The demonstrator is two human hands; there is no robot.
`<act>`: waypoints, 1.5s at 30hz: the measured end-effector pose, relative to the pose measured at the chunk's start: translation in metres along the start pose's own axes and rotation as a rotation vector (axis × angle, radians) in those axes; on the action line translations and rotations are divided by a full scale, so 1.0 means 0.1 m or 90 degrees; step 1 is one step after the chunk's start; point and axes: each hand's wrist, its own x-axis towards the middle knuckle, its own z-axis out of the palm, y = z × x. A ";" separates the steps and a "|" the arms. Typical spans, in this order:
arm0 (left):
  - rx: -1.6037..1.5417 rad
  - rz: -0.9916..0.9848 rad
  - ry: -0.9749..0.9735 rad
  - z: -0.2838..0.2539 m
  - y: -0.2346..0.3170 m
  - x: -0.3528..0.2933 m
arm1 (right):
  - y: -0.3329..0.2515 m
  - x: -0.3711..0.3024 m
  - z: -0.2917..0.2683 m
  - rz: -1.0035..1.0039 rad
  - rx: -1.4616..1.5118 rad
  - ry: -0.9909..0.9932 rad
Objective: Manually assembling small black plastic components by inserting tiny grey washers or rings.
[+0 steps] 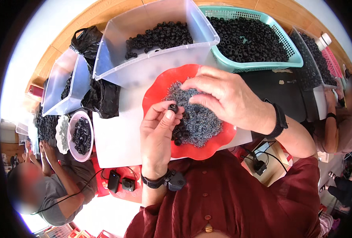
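My left hand (154,137) pinches a small black ring-shaped part (173,107) between thumb and fingers, its hole facing up. Below both hands lies a red wavy-rimmed dish (151,94), filled with many tiny grey, shiny rings (207,129). Several more black parts (178,137) rest in the dish beside my left fingers, partly hidden by them. My right hand (233,97) reaches in from the right and hovers over the dish. Its fingers are bent, the thumb apart from them, and I see nothing between them.
Behind the dish stand a clear plastic bin (152,65) and a teal basket (259,66), both with black parts. A black plastic bag (104,99) hangs by the bin. At left is a pink bowl (90,144) of black rings. People sit at both sides.
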 end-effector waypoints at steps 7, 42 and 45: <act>-0.027 0.060 0.064 -0.05 0.08 -0.04 | 0.23 -0.19 0.10 0.050 -0.091 -0.156; 0.090 -0.003 0.005 0.08 -0.02 -0.03 | -0.02 0.01 0.04 0.207 0.447 -0.041; 0.118 0.012 0.032 0.09 -0.04 -0.06 | -0.06 0.01 0.03 0.178 0.351 -0.049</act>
